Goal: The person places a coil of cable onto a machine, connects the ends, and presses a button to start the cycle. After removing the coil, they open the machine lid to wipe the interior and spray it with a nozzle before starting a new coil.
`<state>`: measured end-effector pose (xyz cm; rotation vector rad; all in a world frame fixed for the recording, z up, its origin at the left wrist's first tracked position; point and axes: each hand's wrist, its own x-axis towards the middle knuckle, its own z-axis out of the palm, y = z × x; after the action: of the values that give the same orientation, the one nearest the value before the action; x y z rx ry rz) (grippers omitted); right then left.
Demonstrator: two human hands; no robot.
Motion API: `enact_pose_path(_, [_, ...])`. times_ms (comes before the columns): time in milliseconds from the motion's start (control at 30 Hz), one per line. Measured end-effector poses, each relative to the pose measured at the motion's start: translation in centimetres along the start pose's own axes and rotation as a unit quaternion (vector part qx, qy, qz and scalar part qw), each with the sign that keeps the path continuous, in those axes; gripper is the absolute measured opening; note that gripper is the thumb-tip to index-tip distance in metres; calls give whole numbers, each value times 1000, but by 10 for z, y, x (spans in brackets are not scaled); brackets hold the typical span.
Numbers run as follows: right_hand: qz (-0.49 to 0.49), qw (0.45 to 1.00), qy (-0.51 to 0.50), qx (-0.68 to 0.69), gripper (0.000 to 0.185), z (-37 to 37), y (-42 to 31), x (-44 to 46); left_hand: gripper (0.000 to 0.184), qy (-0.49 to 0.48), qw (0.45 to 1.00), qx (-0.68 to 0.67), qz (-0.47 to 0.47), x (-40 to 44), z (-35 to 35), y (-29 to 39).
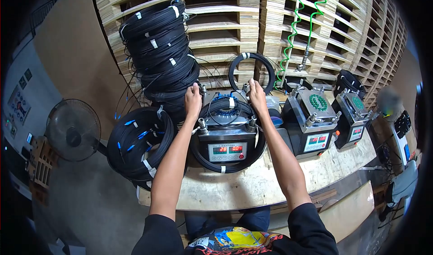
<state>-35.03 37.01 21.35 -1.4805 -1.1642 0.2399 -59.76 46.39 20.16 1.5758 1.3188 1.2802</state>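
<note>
A machine [227,138] with a red digital display stands on the wooden table, with a black cable coil [223,168] around its front and another loop across its top. My left hand [193,98] is at the machine's back left corner post, its fingers curled together; what they hold is too small to make out. At the back right post is my right hand [257,95], fingers pressed together against the metal knob there. Blue connectors [224,96] show on the top plate between my hands.
Left of the machine are a tall stack of black coils [160,52] and a coil pile [142,142] with blue connectors. Two more machines [311,124] [354,115] stand right. Behind are wooden pallets [221,25], a hanging green air hose [293,29] and an upright coil [231,75]. A fan [73,126] stands far left.
</note>
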Motion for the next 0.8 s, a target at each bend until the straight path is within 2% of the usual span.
enact_pose_path(100, [31, 997, -5, 71, 51, -1, 2, -2, 53, 2, 999, -22, -23, -4, 0, 4])
enact_pose_path(167, [1, 999, 5, 43, 51, 1, 13, 3, 45, 11, 998, -32, 44, 4, 5, -6])
enact_pose_path(233, [-28, 999, 16, 16, 52, 3, 18, 5, 45, 6, 997, -54, 58, -2, 6, 2])
enact_pose_path(333, [4, 1000, 18, 5, 53, 2, 10, 2, 43, -22, 995, -74, 62, -1, 5, 4])
enact_pose_path(400, [61, 998, 14, 1, 53, -4, -5, -5, 40, -40, 994, -70, 75, 1, 5, 1])
enact_pose_path(500, [55, 997, 27, -46, 55, -9, -21, -11, 45, -38, 997, -43, 47, -1, 2, 4])
enact_pose_path(633, [25, 999, 17, -32, 53, -6, -9, -7, 50, -16, 999, -46, 14, 2, 2, -4])
enact_pose_path(800, [15, 995, 5, 95, 49, -2, -3, -5, 52, 18, 999, -13, 38, 13, 6, -20])
